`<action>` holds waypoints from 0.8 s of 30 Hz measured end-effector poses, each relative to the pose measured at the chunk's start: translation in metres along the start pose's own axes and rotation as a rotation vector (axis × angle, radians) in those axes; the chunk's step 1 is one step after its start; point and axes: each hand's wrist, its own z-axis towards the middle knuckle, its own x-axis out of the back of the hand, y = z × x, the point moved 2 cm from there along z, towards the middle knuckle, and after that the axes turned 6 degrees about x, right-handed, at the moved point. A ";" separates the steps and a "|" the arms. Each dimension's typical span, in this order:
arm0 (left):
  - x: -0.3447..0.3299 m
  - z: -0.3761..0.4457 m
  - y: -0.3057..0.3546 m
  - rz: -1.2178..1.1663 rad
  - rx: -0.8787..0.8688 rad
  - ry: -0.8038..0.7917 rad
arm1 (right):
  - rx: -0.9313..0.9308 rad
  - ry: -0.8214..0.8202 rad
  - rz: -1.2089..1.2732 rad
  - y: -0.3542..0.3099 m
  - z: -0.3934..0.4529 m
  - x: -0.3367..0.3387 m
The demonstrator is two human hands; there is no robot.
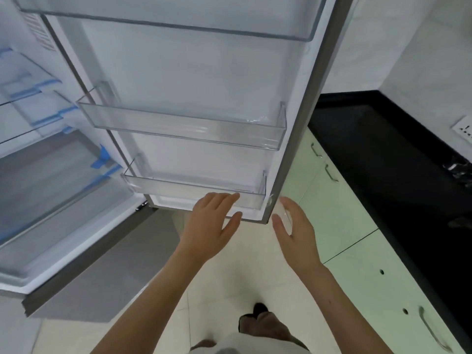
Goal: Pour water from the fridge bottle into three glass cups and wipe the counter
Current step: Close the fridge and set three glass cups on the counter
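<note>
The fridge door [194, 72] stands wide open in front of me, and its clear door bins are empty. No bottle or glass cup is in view. My left hand [212, 221] reaches up to the lowest door bin [178, 185], fingers straight and spread, fingertips at its front wall. My right hand [296, 226] hovers just right of the door's lower edge, fingers nearly straight, palm facing left. A pale blur lies against its palm, and I cannot tell what it is.
The fridge interior [38, 149], with glass shelves and blue tape, is at the left. A black counter [383, 154] runs along the right over pale green cabinets [357, 264] with metal handles. A wall socket [463, 130] sits above the counter. The floor below is cream tile.
</note>
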 end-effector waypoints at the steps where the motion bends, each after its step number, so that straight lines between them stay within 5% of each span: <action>1: -0.005 0.009 0.004 0.007 -0.001 -0.002 | -0.016 0.013 0.054 0.002 0.010 0.006; 9: -0.054 0.061 0.024 0.119 0.077 0.003 | -0.056 0.015 0.405 0.025 0.094 0.051; 24: -0.126 0.084 0.016 0.269 0.362 -0.137 | 0.066 -0.278 0.467 0.083 0.195 0.034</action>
